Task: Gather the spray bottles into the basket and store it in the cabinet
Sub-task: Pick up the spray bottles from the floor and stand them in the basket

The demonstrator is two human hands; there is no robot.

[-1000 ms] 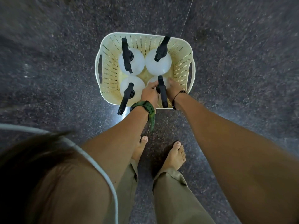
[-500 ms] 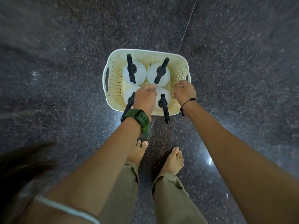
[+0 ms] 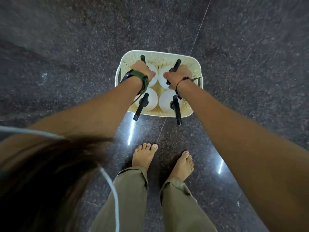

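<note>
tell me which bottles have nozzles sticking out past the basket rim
The two near-row spray bottles, near-left and near-right: their black nozzles overhang the basket rim toward the feet. The far two stay inside, under the hands.

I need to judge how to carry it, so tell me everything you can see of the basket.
The basket is a cream, rounded-rectangle tub that looks like plastic, its walls pierced with rows of small slots and its rim smooth. A handle cutout shows in each short side. It appears to stand upright on the dark speckled floor in front of bare feet. Four white spray bottles with black heads stand inside, filling it two by two. The left hand and right hand reach in over the far pair; whether they touch the basket is unclear.
</note>
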